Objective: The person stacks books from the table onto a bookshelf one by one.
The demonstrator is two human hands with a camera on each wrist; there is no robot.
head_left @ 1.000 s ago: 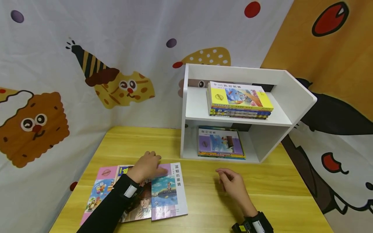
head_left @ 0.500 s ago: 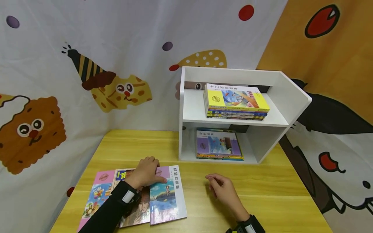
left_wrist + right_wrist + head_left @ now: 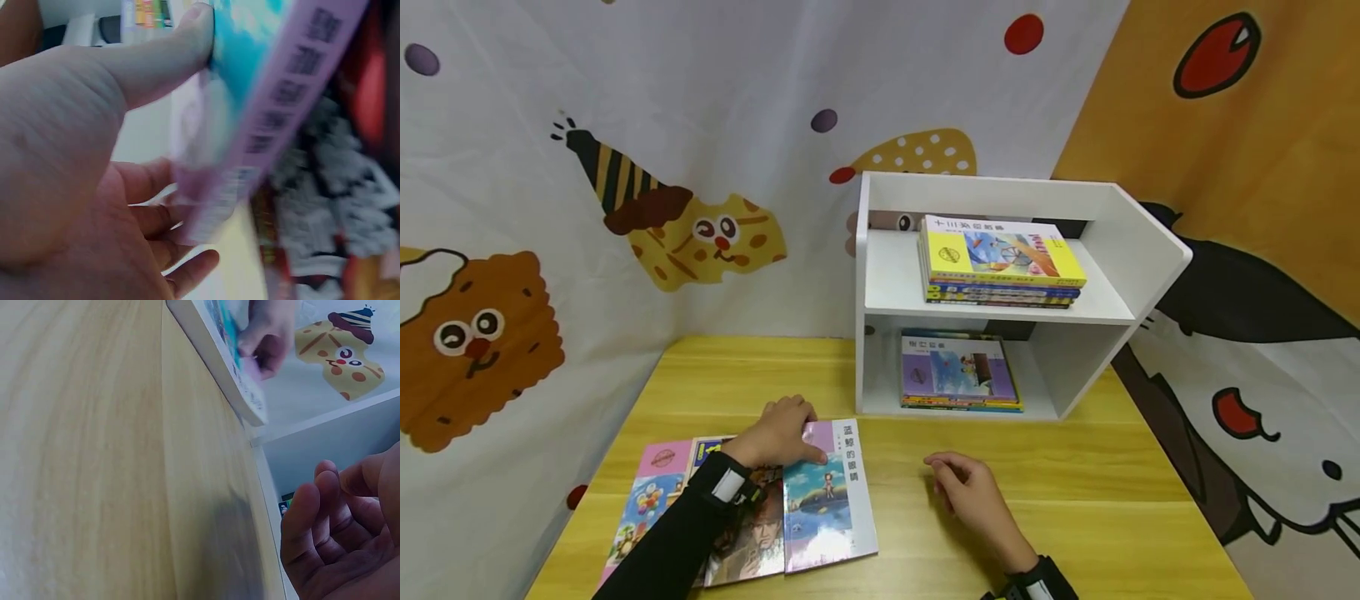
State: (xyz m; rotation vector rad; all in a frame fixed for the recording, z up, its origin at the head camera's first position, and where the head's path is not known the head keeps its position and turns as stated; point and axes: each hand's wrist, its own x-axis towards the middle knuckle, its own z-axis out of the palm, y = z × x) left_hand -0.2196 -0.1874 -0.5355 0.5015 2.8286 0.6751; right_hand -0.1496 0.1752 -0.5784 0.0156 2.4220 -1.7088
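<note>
My left hand [image 3: 777, 435] grips the upper left part of a lilac and white book [image 3: 829, 512] on the table. In the left wrist view, its thumb [image 3: 181, 47] lies on the cover, with the other fingers [image 3: 156, 219] behind the book near its lilac spine. Left of that book, a brown-covered book [image 3: 748, 546] and a pink book [image 3: 647, 500] lie overlapping, partly hidden by the left arm. My right hand [image 3: 973, 500] hovers over the table to the right, fingers loosely bent, holding nothing.
A white two-tier shelf [image 3: 996, 312] stands at the table's back right. A yellow-topped stack of books [image 3: 1003, 258] lies on its upper tier, and a purple-topped stack of books [image 3: 958, 371] on the lower. A printed cloth [image 3: 737, 83] hangs behind the wooden table [image 3: 1075, 500].
My left thumb has come further onto the lilac book's cover, and the book's upper end looks slightly raised. My right hand has shifted a little left. The head view has shifted slightly.
</note>
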